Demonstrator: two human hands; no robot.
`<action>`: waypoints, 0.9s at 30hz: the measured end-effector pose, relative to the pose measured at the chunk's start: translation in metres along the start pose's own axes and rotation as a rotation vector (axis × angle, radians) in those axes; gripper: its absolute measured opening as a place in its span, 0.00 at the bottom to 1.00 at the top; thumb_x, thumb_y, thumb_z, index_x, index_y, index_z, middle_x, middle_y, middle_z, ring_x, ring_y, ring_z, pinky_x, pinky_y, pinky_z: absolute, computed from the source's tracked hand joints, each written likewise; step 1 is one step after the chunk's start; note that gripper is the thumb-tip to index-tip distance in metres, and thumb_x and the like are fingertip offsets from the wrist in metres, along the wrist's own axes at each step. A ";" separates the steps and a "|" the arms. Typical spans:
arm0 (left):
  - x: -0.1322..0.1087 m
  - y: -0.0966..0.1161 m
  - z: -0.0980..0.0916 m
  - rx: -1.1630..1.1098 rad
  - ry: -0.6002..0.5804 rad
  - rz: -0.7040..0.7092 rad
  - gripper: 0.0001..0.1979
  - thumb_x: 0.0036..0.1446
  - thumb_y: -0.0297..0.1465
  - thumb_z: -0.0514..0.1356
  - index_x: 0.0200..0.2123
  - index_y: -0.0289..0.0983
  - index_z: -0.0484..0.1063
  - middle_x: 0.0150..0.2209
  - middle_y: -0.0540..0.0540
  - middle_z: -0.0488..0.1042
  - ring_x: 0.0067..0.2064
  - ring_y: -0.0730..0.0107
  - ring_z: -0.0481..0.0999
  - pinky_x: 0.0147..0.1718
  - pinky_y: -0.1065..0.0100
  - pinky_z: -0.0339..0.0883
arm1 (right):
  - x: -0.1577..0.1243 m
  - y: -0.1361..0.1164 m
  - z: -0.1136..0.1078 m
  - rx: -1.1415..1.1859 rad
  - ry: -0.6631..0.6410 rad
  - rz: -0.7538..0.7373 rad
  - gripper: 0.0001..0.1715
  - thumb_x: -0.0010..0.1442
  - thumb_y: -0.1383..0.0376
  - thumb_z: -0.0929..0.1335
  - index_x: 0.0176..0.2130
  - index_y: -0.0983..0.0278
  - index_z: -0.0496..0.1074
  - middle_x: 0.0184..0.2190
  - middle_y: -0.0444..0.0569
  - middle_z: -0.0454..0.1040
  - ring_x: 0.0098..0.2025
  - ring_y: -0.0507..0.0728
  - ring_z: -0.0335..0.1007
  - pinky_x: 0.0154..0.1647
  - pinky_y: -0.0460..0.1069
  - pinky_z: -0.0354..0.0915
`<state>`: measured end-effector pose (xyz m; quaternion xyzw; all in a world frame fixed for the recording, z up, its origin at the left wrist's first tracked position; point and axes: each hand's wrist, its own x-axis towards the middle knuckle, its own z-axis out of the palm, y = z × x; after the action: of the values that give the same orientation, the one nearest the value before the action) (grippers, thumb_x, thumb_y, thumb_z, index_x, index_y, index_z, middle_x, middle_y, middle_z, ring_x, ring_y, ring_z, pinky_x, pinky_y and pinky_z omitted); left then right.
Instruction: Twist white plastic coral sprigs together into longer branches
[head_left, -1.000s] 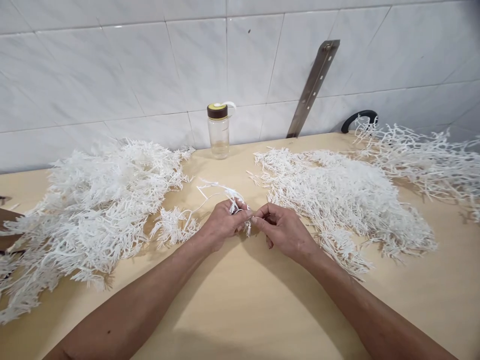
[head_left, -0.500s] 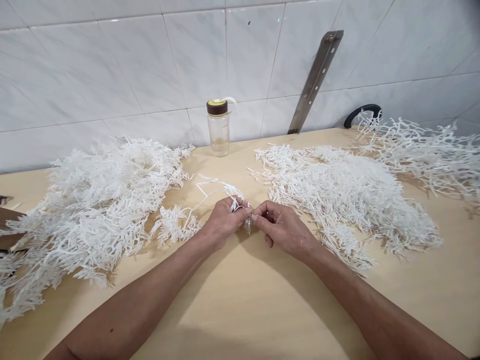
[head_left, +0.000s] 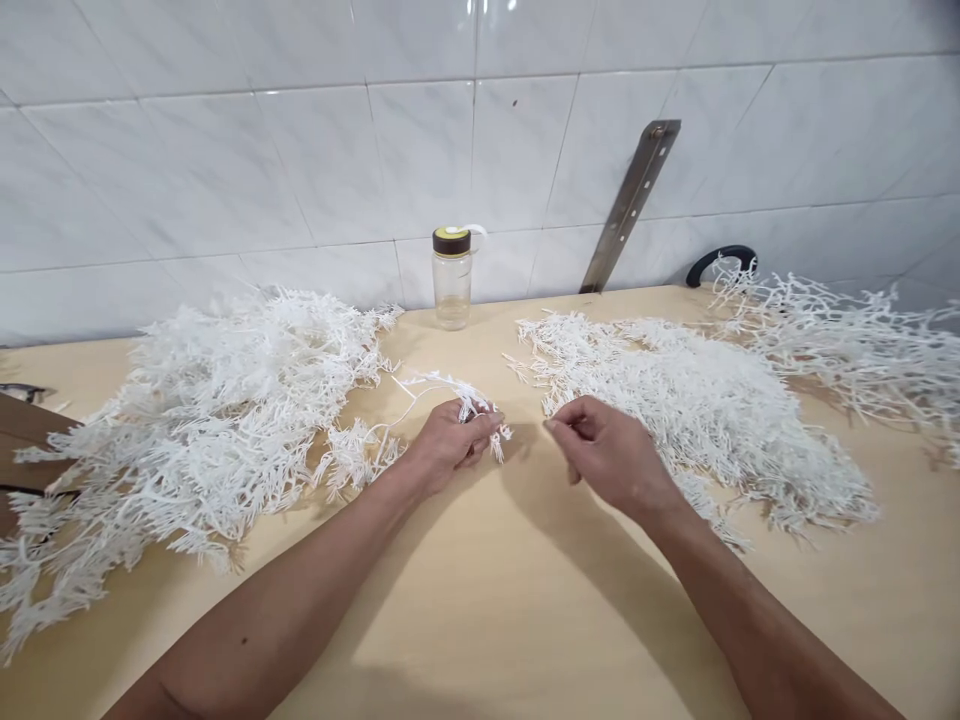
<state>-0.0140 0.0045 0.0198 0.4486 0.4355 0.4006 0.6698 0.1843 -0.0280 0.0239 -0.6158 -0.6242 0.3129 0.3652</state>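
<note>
My left hand (head_left: 454,440) is closed on a white branching sprig (head_left: 442,383), whose stem arcs up and to the left over the table while its feathery tip pokes out past my thumb. To the right, apart from it, my right hand (head_left: 607,450) has its thumb and fingertips pinched together; whatever they may hold is too small to make out. A big heap of white feathery sprigs (head_left: 247,420) lies on the left. Another pile of white sprigs (head_left: 697,400) lies beyond and to the right of my right hand.
A clear bottle (head_left: 451,285) with a dark and yellow lid stands at the table's back edge. A metal strip (head_left: 630,210) leans on the tiled wall, near a black curved object (head_left: 720,262). Bare white branches (head_left: 847,335) lie far right. A brown box (head_left: 26,440) sits far left.
My right hand has moved away to the right from my left hand, so the two no longer meet at the sprig. The view has tilted up slightly.
</note>
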 end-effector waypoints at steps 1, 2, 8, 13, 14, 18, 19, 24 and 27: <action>0.000 0.000 -0.002 -0.039 -0.025 -0.009 0.17 0.43 0.37 0.70 0.29 0.36 0.67 0.20 0.55 0.64 0.17 0.83 0.55 0.14 0.77 0.44 | 0.005 0.006 -0.007 -0.101 0.117 0.029 0.14 0.57 0.55 0.68 0.33 0.63 0.70 0.24 0.45 0.73 0.17 0.51 0.66 0.22 0.47 0.64; 0.001 0.000 -0.004 -0.070 -0.041 -0.015 0.18 0.42 0.37 0.71 0.29 0.36 0.67 0.22 0.53 0.67 0.17 0.83 0.56 0.13 0.77 0.44 | 0.008 0.011 -0.013 -0.187 0.211 0.039 0.13 0.56 0.56 0.68 0.34 0.64 0.71 0.26 0.47 0.74 0.18 0.52 0.67 0.24 0.49 0.65; 0.002 -0.003 -0.005 -0.109 -0.082 -0.026 0.18 0.41 0.36 0.72 0.30 0.35 0.67 0.27 0.50 0.73 0.18 0.84 0.59 0.13 0.78 0.47 | 0.010 0.013 -0.019 -0.284 0.358 -0.078 0.12 0.58 0.59 0.67 0.39 0.64 0.73 0.33 0.51 0.76 0.23 0.54 0.71 0.33 0.53 0.69; 0.001 -0.002 -0.004 -0.074 -0.081 -0.023 0.19 0.42 0.37 0.72 0.31 0.35 0.67 0.25 0.52 0.70 0.18 0.84 0.58 0.13 0.78 0.46 | -0.002 -0.003 0.008 0.190 -0.191 -0.002 0.23 0.61 0.51 0.66 0.46 0.65 0.73 0.26 0.45 0.73 0.17 0.50 0.68 0.18 0.46 0.64; 0.001 -0.002 -0.004 -0.063 -0.078 -0.028 0.19 0.42 0.37 0.72 0.31 0.36 0.67 0.24 0.53 0.68 0.18 0.84 0.57 0.13 0.78 0.45 | -0.003 -0.004 0.013 0.242 -0.247 0.011 0.23 0.61 0.51 0.66 0.46 0.65 0.73 0.25 0.45 0.72 0.17 0.50 0.68 0.17 0.45 0.63; -0.002 0.000 -0.001 -0.013 -0.080 -0.039 0.20 0.42 0.38 0.72 0.32 0.36 0.66 0.20 0.56 0.64 0.18 0.83 0.55 0.13 0.78 0.43 | -0.002 0.001 0.022 0.375 -0.306 0.070 0.22 0.58 0.52 0.69 0.45 0.65 0.73 0.22 0.43 0.71 0.17 0.49 0.65 0.16 0.44 0.62; -0.003 0.000 0.000 0.005 -0.077 -0.037 0.20 0.43 0.38 0.71 0.32 0.37 0.66 0.19 0.56 0.63 0.18 0.83 0.55 0.13 0.78 0.43 | -0.001 0.003 0.022 0.386 -0.303 0.076 0.21 0.58 0.53 0.69 0.44 0.65 0.73 0.22 0.43 0.71 0.17 0.49 0.65 0.16 0.44 0.63; -0.005 -0.001 0.005 0.067 -0.025 -0.033 0.19 0.44 0.39 0.70 0.33 0.37 0.66 0.17 0.57 0.61 0.18 0.82 0.56 0.15 0.77 0.44 | 0.000 0.005 0.019 0.266 -0.254 0.053 0.15 0.58 0.55 0.69 0.37 0.65 0.74 0.26 0.44 0.73 0.16 0.47 0.64 0.16 0.44 0.63; -0.006 -0.001 0.006 0.090 -0.003 -0.030 0.20 0.42 0.38 0.71 0.32 0.37 0.66 0.18 0.57 0.62 0.18 0.82 0.56 0.16 0.77 0.45 | -0.002 -0.001 0.017 0.184 -0.221 0.044 0.13 0.58 0.56 0.68 0.33 0.64 0.73 0.26 0.43 0.73 0.15 0.47 0.63 0.15 0.44 0.62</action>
<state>-0.0097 -0.0027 0.0215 0.4723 0.4588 0.3699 0.6555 0.1693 -0.0286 0.0151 -0.5551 -0.6157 0.4423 0.3422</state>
